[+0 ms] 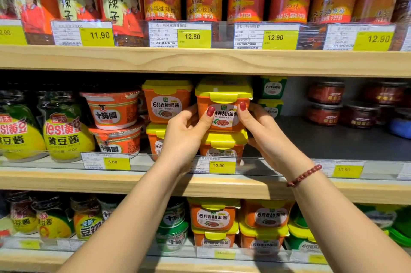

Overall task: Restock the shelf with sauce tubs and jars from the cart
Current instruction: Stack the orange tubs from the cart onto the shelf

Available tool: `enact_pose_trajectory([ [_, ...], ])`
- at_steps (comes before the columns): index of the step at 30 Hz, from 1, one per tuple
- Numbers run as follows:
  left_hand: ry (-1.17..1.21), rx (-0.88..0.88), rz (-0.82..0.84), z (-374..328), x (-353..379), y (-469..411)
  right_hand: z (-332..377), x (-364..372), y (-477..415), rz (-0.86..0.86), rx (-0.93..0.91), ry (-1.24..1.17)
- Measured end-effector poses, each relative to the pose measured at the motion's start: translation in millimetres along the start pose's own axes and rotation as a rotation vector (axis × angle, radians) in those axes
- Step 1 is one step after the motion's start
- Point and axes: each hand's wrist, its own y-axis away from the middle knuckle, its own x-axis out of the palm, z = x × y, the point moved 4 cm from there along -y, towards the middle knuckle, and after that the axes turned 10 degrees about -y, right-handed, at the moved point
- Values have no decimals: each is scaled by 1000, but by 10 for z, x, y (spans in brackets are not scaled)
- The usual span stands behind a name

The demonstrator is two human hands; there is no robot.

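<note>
An orange sauce tub with a yellow lid [224,103] sits on top of another same tub [223,146] on the middle shelf [222,183]. My left hand [184,135] grips its left side, thumb on the front label. My right hand [260,126] holds its right side, thumb on the front. A second stack of two such tubs [166,103] stands just to the left.
Round orange tubs [113,112] and yellow bean-paste bags [64,135] fill the shelf's left. Green tubs [272,88] stand behind at right, then bare dark shelf [322,139] and small dark jars [327,103]. Chili jars [204,1] line the top shelf; more tubs [213,217] below.
</note>
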Motion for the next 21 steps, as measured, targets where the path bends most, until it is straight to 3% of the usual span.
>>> enact_pose_trajectory([
  [6,25,-28,69,20,-16,25,14,20,31,-3,11,0],
  [21,48,-32,-46,51,-53,-4,32,27,34,-15,45,-26],
])
